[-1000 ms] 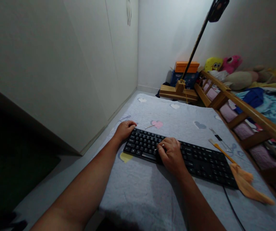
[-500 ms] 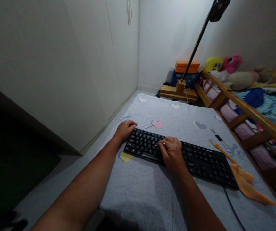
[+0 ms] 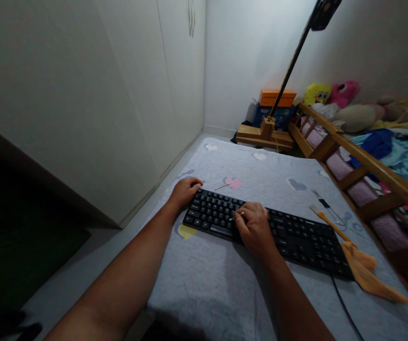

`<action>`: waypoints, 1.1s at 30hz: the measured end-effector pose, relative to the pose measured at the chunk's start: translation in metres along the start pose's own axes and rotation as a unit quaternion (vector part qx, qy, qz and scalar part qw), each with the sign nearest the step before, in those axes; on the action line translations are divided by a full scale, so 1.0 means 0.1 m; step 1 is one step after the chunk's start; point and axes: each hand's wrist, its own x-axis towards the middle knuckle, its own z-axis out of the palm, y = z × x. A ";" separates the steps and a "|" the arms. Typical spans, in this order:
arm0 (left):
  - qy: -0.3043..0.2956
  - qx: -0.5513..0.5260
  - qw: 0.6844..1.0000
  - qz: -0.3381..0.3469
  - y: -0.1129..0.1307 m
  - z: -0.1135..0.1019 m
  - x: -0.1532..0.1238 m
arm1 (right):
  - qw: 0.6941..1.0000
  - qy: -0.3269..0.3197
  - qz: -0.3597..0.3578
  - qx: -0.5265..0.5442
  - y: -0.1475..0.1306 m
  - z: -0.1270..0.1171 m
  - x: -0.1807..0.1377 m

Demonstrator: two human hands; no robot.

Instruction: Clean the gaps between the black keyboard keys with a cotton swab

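A black keyboard (image 3: 298,237) lies at a slant across the cloth-covered table. My left hand (image 3: 185,190) is closed on its far left corner, the thumb at the top edge. Over the middle keys, my right hand (image 3: 255,225) pinches a thin white cotton swab (image 3: 241,214), its tip down among the keys; the fingers hide part of it. A second cotton swab (image 3: 222,186) rests on the cloth just beyond the keyboard.
Right of the keyboard lie a brush with an orange handle (image 3: 333,227), a thin tool with a black grip (image 3: 324,203) and an orange cloth (image 3: 367,274). A cable (image 3: 344,305) runs toward me. A wooden bed rail (image 3: 367,163) borders the right, a pale wardrobe (image 3: 136,94) the left.
The cotton swab in my right hand has shifted very slightly over the keys. My left hand and the keyboard stay in place.
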 end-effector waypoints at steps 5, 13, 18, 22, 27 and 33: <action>-0.001 0.006 1.000 -0.001 0.02 -0.01 0.00 | 1.000 0.000 -0.001 -0.002 0.01 0.01 0.00; 0.003 -0.001 1.000 0.003 -0.01 0.00 0.00 | 1.000 0.015 -0.001 -0.012 0.03 0.04 0.00; 0.001 -0.003 1.000 -0.004 0.00 0.01 -0.02 | 1.000 0.010 -0.005 -0.004 0.02 0.05 0.00; -0.001 -0.002 1.000 -0.006 0.00 0.00 -0.01 | 1.000 0.009 -0.007 -0.002 0.01 0.08 0.01; 0.003 0.004 1.000 0.003 -0.04 0.00 0.01 | 1.000 0.007 -0.015 0.001 -0.03 0.13 0.01; -0.002 0.005 1.000 0.002 -0.05 0.00 0.01 | 1.000 0.011 -0.007 0.001 -0.03 0.11 0.01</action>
